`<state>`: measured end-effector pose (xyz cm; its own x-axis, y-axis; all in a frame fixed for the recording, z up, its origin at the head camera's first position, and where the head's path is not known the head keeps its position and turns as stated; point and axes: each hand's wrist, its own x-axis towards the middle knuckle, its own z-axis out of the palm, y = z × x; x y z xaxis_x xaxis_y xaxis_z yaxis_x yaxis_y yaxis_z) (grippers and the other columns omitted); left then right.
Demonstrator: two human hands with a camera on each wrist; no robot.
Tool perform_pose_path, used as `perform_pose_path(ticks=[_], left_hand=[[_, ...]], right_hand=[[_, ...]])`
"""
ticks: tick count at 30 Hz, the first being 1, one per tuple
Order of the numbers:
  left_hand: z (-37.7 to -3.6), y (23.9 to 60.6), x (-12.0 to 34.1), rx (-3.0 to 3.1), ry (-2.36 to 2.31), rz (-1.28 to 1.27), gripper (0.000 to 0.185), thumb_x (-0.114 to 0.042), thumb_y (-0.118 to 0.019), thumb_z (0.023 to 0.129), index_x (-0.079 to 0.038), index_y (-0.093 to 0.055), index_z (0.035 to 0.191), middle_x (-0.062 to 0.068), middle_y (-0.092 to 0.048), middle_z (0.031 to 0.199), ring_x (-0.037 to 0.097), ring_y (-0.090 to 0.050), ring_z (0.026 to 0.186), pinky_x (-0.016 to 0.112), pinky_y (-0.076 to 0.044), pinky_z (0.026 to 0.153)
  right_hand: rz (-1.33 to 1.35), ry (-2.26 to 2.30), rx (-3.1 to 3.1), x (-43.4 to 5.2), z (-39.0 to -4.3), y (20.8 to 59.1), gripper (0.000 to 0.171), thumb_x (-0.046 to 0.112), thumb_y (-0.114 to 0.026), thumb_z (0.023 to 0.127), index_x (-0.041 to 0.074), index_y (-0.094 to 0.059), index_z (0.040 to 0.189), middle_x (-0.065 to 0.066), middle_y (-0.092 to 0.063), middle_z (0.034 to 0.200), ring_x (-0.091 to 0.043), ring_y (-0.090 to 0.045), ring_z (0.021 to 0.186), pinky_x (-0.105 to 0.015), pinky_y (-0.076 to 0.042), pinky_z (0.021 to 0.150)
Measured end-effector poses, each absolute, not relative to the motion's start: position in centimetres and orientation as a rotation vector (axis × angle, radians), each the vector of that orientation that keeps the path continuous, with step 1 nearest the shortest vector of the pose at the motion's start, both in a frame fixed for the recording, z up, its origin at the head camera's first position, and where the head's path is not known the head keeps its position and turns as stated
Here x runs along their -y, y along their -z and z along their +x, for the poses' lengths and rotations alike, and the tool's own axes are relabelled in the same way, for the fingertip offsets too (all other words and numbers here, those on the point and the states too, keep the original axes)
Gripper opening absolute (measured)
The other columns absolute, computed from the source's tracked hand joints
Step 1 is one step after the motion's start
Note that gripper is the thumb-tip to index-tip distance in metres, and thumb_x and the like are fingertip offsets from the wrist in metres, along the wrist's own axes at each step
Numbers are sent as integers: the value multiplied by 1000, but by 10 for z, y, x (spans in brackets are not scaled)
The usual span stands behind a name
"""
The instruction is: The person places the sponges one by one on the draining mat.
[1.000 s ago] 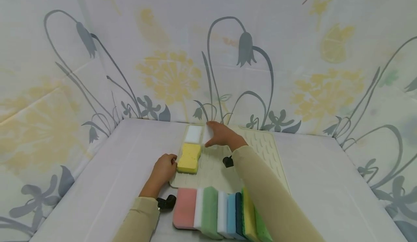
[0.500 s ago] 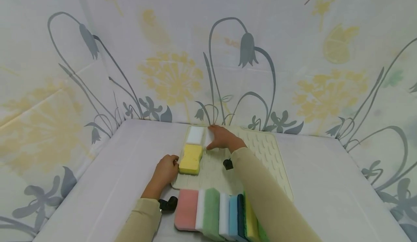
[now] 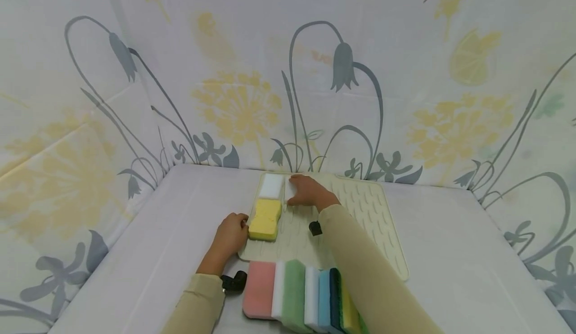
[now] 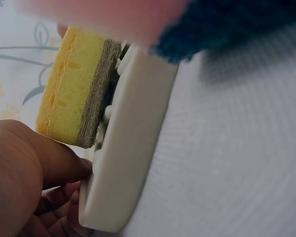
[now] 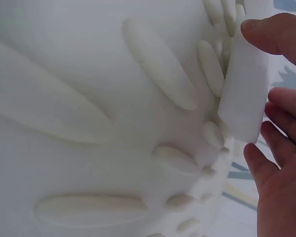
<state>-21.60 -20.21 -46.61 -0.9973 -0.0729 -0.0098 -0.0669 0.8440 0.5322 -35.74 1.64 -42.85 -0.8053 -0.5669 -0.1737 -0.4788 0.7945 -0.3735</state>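
A cream ridged drying mat (image 3: 360, 209) lies on the white table. A white sponge (image 3: 271, 186) sits on its far left corner, with a yellow sponge (image 3: 264, 219) just in front of it. My right hand (image 3: 308, 191) pinches a second white sponge (image 3: 288, 190) on edge beside the first. In the right wrist view that sponge (image 5: 244, 84) stands on the mat (image 5: 89, 74) between thumb and fingers (image 5: 286, 103). My left hand (image 3: 230, 235) grips the mat's left front corner. The left wrist view shows its fingers (image 4: 24, 177) curled at the mat edge (image 4: 133, 123), below the yellow sponge (image 4: 71, 84).
A row of several upright sponges (image 3: 292, 294), pink, white, green and blue, stands at the table's near edge in front of the mat. Flower-printed cloth walls (image 3: 234, 104) close in the back and both sides. The mat's right half holds nothing.
My right hand has sunk slightly with the white sponge, close beside the first white one. The left hand stays on the mat corner.
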Motion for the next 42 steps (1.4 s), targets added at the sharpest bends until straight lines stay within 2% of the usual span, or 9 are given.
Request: perform_pose_path(ticks=[8,18,29,42], left_hand=[[-217,468,203,3002,852,98,33,-9,-54,94,5,-63,122,16,-64,102,26,-60,93,44,-50,82],[-215,469,203,2996,859,85,32,-9,-53,94,5,-63,122,16,-64,101,27,-60,91,43,-50,80],[-216,467,202,3001,857,89,33,-9,-52,95,6,-62,122,17,-64,103,28,-61,95,44,-50,84],[-217,468,203,3021,855,88,34,-9,-52,95,7,-61,123,18,-63,104,27,-59,93,44,-49,83]], right_hand=[[-823,401,-2754,-16,-360,435,73,34,-67,86,3,-41,146,-15,-35,154,-32,-32,143,-40,-27,117],[-741,386,-2764,-11,-357,437,69,35,-68,87,4,-44,144,-14,-39,153,-32,-34,142,-40,-28,116],[-733,383,-2741,-14,-348,425,72,33,-69,87,4,-40,147,-14,-34,155,-31,-30,144,-40,-26,117],[-672,487,-2661,-30,-334,406,78,44,-70,86,12,-37,150,-9,-33,156,-27,-28,146,-42,-26,117]])
